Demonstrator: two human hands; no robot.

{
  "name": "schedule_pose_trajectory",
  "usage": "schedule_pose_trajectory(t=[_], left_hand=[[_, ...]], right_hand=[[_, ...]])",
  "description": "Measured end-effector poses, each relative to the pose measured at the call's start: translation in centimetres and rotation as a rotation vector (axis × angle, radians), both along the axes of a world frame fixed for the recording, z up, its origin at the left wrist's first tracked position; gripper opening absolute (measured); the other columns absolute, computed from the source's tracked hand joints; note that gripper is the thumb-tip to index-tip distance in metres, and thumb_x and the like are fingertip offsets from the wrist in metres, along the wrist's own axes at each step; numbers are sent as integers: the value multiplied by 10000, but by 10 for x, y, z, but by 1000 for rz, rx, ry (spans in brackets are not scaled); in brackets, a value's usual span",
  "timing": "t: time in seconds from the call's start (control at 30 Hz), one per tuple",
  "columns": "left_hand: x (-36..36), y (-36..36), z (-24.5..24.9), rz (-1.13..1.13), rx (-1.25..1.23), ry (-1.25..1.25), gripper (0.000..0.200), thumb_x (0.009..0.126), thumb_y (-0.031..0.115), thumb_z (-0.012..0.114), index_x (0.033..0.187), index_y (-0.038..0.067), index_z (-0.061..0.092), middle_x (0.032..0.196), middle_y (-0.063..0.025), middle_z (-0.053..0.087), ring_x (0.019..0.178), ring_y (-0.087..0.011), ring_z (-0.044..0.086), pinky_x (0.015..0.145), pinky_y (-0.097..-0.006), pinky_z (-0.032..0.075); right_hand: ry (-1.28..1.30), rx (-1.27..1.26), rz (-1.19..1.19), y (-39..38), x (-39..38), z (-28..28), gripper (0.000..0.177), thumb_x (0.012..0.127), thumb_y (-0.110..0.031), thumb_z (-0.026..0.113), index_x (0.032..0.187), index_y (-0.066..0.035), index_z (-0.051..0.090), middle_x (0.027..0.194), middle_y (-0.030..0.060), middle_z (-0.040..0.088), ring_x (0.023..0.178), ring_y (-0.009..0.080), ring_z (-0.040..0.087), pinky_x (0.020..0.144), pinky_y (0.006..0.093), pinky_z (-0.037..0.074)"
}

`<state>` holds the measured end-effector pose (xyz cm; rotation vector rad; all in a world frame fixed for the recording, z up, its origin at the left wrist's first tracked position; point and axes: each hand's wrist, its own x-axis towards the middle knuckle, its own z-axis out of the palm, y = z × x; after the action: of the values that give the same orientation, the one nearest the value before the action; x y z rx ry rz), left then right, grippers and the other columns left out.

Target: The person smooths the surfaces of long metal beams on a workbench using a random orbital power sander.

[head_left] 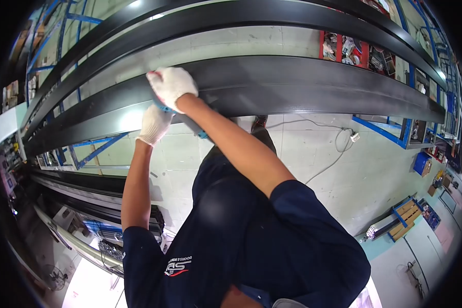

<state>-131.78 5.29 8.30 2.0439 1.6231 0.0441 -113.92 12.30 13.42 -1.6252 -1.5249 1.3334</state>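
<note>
Head view: gloved left hand (156, 123) and right hand (174, 88) curl closed around a half-hidden teal tool (163, 107). It seems rigid, hefty, best gripped two-handed by its body.

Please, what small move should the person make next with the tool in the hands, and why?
Probably slide the tool slightly left along the dark beam, guided by both left hand and right hand: the beam shows pale streaks to the right of the hands, while the part to the left looks smoother.
</note>
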Motion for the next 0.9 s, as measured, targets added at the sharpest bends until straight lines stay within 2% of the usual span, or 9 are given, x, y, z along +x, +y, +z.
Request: schedule_pose_trajectory(t=[0.17,0.27,0.33,0.37,0.47,0.53,0.6,0.73,0.9], left_hand=[[-33,-8,-14,10,2,-4,257,1039,292,709,1133,71,800,990,-252,805,963,-492,772,818,-596,605],[14,-4,-7,-31,-89,25,310,1052,350,717,1161,67,782,1014,-254,807,969,-498,770,827,-589,613],[65,2,8,-66,-108,6,404,1054,389,733,1181,6,745,1003,-267,804,983,-490,778,831,-582,623],[90,6,8,-78,-163,34,478,1050,399,740,1248,-34,699,996,-273,803,979,-489,783,834,-581,626],[173,17,14,-132,-197,1,706,1026,418,766,1434,-115,549,970,-295,800,950,-488,798,828,-579,632],[229,22,19,-202,-193,-82,800,1019,417,771,1519,-124,458,950,-300,800,914,-492,801,812,-574,635],[287,21,23,-288,-141,-125,784,1007,438,794,1449,-138,498,934,-303,797,900,-480,809,795,-562,638],[386,9,-3,-439,-20,-287,767,996,449,824,1420,-105,505,985,-285,799,919,-453,812,805,-562,636],[415,-13,-4,-356,69,-412,893,980,441,835,1617,-58,457,1063,-249,790,959,-424,809,833,-520,642]], right_hand=[[-2,13,64,3,-26,-2,524,1124,-517,542,1121,-77,827,1075,259,804,1072,484,765,968,569,600],[1,-15,55,1,17,-8,546,1100,-555,562,1102,-77,828,1111,263,794,1099,487,757,952,556,592],[-7,-55,-13,-3,64,-7,559,1085,-582,587,1179,-94,841,1110,264,800,1087,466,773,951,492,599],[35,-88,-92,-8,89,-5,535,1067,-570,609,1170,-102,848,1096,272,796,1082,483,768,947,520,607],[14,-78,-272,-23,172,-20,517,1067,-546,633,1194,-102,866,1024,215,829,944,345,804,923,443,594],[67,-33,-403,-34,234,-37,517,1069,-509,709,1159,-23,861,948,112,816,882,129,660,866,364,566],[96,-3,-575,-50,295,-46,489,1078,-489,754,1079,-13,868,889,10,757,869,103,602,814,346,531],[20,18,-804,-77,400,-39,394,1092,-393,786,1035,-13,870,739,-56,639,650,23,491,567,276,365],[-180,-5,-835,-78,424,-11,375,1074,-374,805,1011,-10,862,672,-67,588,548,23,433,497,285,303]])
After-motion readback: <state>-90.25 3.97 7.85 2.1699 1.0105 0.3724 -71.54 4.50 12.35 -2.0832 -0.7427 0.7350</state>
